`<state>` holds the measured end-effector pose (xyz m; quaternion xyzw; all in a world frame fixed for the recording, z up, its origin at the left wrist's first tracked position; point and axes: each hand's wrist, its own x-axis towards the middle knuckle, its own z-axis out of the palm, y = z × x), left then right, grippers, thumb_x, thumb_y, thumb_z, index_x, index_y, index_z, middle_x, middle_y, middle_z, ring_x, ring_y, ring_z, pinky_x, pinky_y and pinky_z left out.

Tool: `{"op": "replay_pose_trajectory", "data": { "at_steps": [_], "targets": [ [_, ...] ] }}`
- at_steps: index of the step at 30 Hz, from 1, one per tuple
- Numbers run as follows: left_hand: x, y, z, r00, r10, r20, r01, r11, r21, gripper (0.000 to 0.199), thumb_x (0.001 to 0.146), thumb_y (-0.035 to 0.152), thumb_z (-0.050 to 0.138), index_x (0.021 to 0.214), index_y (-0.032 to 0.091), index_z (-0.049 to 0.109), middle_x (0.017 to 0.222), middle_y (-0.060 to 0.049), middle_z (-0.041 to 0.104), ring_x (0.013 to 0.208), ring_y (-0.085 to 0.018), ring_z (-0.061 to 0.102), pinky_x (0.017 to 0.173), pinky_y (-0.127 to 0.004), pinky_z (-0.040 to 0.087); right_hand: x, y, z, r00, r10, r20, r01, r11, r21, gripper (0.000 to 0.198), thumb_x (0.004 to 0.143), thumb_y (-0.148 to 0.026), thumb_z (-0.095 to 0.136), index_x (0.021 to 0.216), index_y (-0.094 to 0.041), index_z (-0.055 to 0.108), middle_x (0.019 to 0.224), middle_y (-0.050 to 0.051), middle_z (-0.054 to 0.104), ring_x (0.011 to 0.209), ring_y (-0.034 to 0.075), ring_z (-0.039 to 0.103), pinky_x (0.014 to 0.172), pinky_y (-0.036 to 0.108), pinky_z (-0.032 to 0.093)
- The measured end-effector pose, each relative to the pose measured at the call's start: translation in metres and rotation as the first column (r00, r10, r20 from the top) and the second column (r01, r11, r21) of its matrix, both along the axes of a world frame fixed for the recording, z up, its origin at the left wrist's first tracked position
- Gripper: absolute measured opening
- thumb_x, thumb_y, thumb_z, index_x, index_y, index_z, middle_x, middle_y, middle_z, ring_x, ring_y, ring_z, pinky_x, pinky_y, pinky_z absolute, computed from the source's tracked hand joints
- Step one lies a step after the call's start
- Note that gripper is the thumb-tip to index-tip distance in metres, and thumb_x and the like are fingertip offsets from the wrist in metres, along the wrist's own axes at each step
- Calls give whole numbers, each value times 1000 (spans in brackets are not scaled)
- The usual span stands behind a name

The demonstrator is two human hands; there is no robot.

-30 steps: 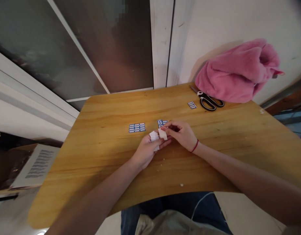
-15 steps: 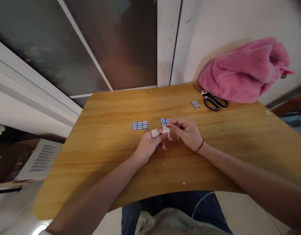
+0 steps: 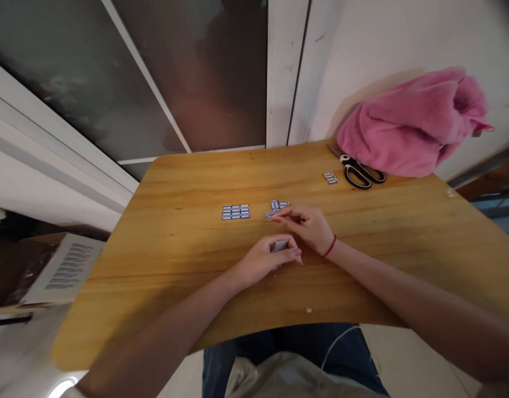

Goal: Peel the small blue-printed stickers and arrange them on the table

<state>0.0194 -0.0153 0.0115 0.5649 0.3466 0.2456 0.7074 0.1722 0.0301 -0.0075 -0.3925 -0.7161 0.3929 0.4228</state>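
My left hand (image 3: 267,258) is curled above the wooden table (image 3: 175,254), closed around small white paper pieces (image 3: 279,245) that show partly between thumb and fingers. Just beyond it, my right hand (image 3: 308,225), with a red cord at the wrist, pinches a small blue-and-white label piece (image 3: 269,214) at its fingertips. That piece is over or beside a loose pile of blue-bordered labels (image 3: 280,204), partly covered by the right fingers. Left of the pile, a blue-bordered label sheet (image 3: 236,212) lies flat, its labels in rows.
Farther back lies a smaller label strip (image 3: 331,177), beside black-handled scissors (image 3: 359,170). A pink plush cloth (image 3: 407,124) rests against the wall at the back right. Tiny white scraps (image 3: 309,310) dot the near tabletop. An open cardboard box (image 3: 67,268) stands at the left.
My hands have moved apart. The left came nearer and curled round the white paper pieces; the right left the white piece it was touching and now pinches a label piece by the pile.
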Motion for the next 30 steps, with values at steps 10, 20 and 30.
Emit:
{"op": "replay_pose_trajectory", "data": {
  "at_steps": [10, 20, 30],
  "targets": [
    [-4, 0, 12, 948, -300, -105, 303, 953, 11, 35, 83, 47, 53, 73, 15, 60, 55, 6, 33, 50, -6, 27, 48, -23, 19, -1, -1, -7, 755, 76, 651, -288, 931, 225, 16, 88, -30, 53, 92, -22, 68, 111, 1, 64, 86, 11, 64, 67, 22, 46],
    [-4, 1, 8, 934, -345, -97, 345, 938, -9, 36, 82, 50, 52, 78, 15, 62, 55, 6, 32, 50, -7, 26, 46, -23, 18, -8, -5, -7, 634, -72, 770, -378, 840, 390, 26, 94, -24, 40, 108, -20, 61, 122, 5, 62, 96, 14, 62, 71, 25, 46],
    [-2, 0, 10, 942, -320, -102, 316, 947, -54, 36, 79, 51, 55, 81, 15, 60, 57, 6, 34, 51, -6, 27, 46, -21, 20, -11, 9, -20, 571, -205, 795, -314, 840, 442, 45, 92, -35, 38, 134, -20, 47, 140, 4, 47, 119, 30, 38, 95, 48, 30]
  ]
}}
